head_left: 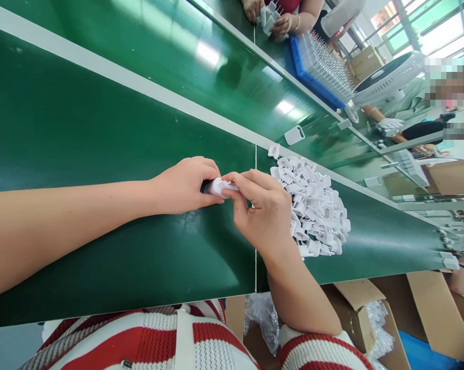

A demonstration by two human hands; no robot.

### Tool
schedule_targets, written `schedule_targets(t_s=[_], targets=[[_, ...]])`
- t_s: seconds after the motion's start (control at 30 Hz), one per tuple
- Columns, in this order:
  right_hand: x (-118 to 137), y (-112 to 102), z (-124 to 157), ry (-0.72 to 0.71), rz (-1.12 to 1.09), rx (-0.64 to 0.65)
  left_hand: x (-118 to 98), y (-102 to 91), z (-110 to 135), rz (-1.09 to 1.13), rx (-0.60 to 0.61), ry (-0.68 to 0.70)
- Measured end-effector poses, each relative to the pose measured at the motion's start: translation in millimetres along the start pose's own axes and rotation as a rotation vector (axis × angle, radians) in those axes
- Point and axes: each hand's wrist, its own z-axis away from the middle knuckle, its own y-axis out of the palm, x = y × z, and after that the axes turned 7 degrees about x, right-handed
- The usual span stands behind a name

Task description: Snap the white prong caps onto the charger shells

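Observation:
Over the green work surface (147, 262), my left hand (191, 186) is closed around a small white plastic piece (215, 188), its fingers hiding most of it. My right hand (264, 210) meets it from the right, thumb and forefinger pinching a white end of the piece. Whether that end is a separate part cannot be told. Just right of my right hand lies a heap of small white plastic parts (320, 210), partly covered by that hand. One loose white part (274, 150) rests at the heap's upper left.
A white rectangular housing (294, 135) lies beyond the pale strip (139, 85). Across the bench, a co-worker's hands (283, 24) hold white parts near a blue tray (316, 77) of pronged pieces. A white fan (389, 77) stands farther right. Cardboard boxes (358, 313) sit below the front edge.

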Motion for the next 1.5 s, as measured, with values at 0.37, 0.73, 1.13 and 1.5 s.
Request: schedule_targets(t_s=[0.37, 0.73, 1.13, 1.5], targets=[[5, 1, 0, 0.033, -0.021, 0.004, 0, 3.2, 1, -0.009, -0.003, -0.017], [2, 3, 1, 0.034, 0.02, 0.01, 2, 7.1, 0, -0.056, -0.042, -0.005], [-53, -32, 23, 0.337, -0.065, -0.075, -1, -16.5, -10, 0.01, -0.206, -0.137], [-49, -11, 11, 0.443, -0.025, 0.321, 75, -146.9, -82, -0.414, -0.686, -0.617]])
